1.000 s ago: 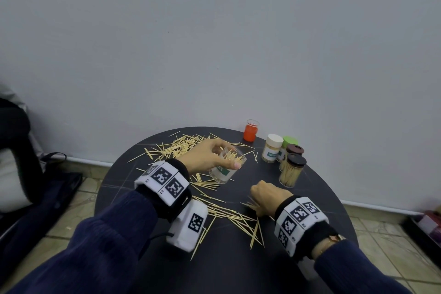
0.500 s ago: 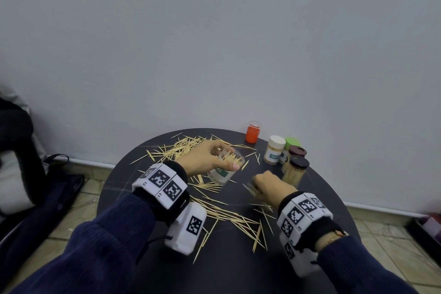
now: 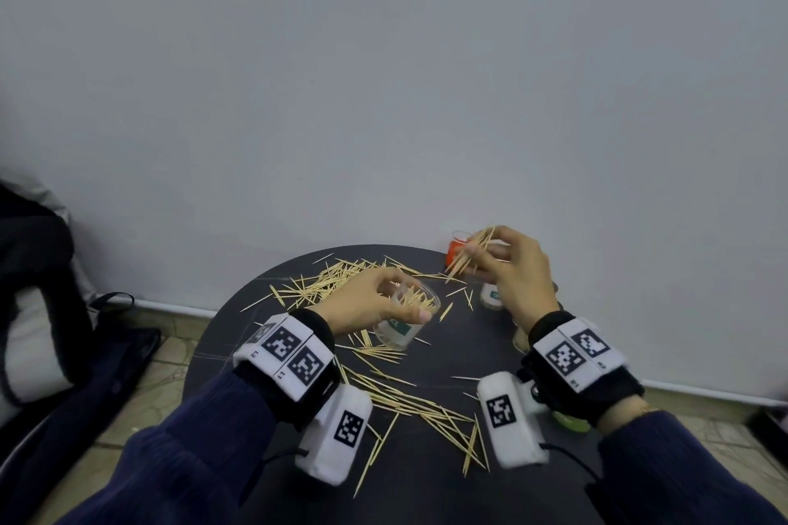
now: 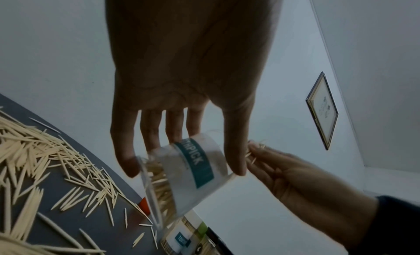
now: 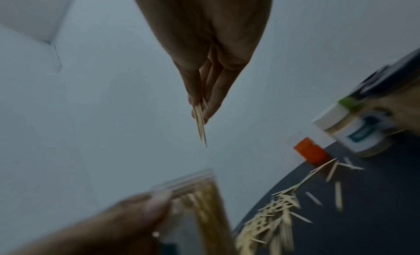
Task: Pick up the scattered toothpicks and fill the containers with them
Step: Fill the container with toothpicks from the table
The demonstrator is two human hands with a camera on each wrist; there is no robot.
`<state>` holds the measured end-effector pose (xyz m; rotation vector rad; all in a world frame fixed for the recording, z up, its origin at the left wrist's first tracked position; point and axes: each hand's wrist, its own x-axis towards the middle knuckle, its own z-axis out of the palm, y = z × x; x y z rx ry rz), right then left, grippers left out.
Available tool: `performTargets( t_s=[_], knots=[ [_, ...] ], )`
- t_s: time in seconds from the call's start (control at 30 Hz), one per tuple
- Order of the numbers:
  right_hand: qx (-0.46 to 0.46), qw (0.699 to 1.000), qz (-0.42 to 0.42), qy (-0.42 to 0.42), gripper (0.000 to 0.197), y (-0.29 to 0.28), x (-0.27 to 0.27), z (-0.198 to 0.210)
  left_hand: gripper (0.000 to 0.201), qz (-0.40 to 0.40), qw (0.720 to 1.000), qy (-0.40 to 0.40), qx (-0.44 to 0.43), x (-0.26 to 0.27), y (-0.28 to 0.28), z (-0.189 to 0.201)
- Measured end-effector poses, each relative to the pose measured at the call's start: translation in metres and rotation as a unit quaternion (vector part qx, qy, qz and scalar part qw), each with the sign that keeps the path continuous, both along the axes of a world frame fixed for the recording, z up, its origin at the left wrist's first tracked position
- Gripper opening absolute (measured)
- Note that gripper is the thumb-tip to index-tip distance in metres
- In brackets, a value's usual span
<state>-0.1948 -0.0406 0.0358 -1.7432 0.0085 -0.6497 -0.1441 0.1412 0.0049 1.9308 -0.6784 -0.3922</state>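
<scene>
Loose toothpicks [image 3: 328, 283] lie scattered over the round dark table [image 3: 426, 482], with more toothpicks [image 4: 34, 151] showing in the left wrist view. My left hand [image 3: 366, 305] grips a clear plastic container [image 3: 405, 322] with a teal label, tilted and partly filled; the same container [image 4: 193, 171] shows between my fingers. My right hand [image 3: 507, 264] is raised above the table's far right and pinches a bundle of toothpicks [image 3: 471, 254], up and to the right of the container's mouth. That bundle [image 5: 200, 122] points down from the fingertips.
An orange container [image 3: 455, 254] stands at the table's far edge behind the bundle. A white-lidded filled jar [image 5: 354, 131] and other jars stand at the right, mostly hidden by my right hand. A dark bag [image 3: 64, 375] sits on the floor at left. The wall is close behind.
My right hand lifted off the table with a bundle of toothpicks and rose up and away to the far right. The left hand kept holding the tilted container.
</scene>
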Motion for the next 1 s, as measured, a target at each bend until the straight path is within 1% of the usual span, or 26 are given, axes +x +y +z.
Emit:
performTargets(
  t_s=[0.07,0.13,0.2,0.3,0.4,0.5,0.57,0.63,0.7,0.8,0.93,1.0],
  knots=[
    [0.011,1.000,0.027,-0.002,0.003,0.007,0.001,0.008,0.053,0.004,1.000,0.007,-0.006,0.002,0.001,-0.001],
    [0.008,0.998,0.062,0.026,0.008,0.014,0.005,0.006,0.052,0.010,1.000,0.009,-0.015,0.002,0.002,0.000],
    [-0.016,0.994,0.095,0.059,0.009,0.022,0.010,-0.003,0.052,0.015,1.000,0.011,-0.026,0.002,0.002,0.000],
    [-0.070,0.993,0.081,0.057,0.009,0.029,0.014,-0.019,0.052,0.030,0.999,0.014,-0.038,0.003,0.003,-0.001],
    [-0.084,0.993,0.065,0.042,0.007,0.033,0.016,-0.025,0.050,0.037,0.998,0.020,-0.044,0.003,0.003,-0.002],
    [-0.102,0.992,0.073,0.033,0.006,0.035,0.018,-0.027,0.050,0.033,0.997,0.036,-0.052,0.003,0.005,-0.002],
    [-0.113,0.990,0.075,0.044,0.020,0.035,0.021,-0.028,0.056,0.035,0.997,0.040,-0.052,0.005,0.006,-0.001],
    [-0.104,0.991,0.063,0.060,0.029,0.034,0.024,-0.027,0.055,0.046,0.996,0.037,-0.059,0.007,0.010,0.000],
    [-0.098,0.991,0.050,0.078,0.033,0.032,0.028,-0.027,0.052,0.064,0.995,0.037,-0.069,0.010,0.015,0.001],
    [-0.139,0.981,0.068,0.116,0.039,0.032,0.035,-0.028,0.055,0.080,0.994,0.035,-0.067,0.017,0.022,0.000],
    [-0.149,0.975,0.109,0.126,0.042,0.043,0.045,-0.025,0.056,0.066,0.997,0.019,-0.029,0.021,0.021,-0.002],
    [-0.156,0.968,0.122,0.153,0.042,0.048,0.050,-0.023,0.056,0.061,0.998,0.003,-0.017,0.022,0.019,-0.003]
  ],
)
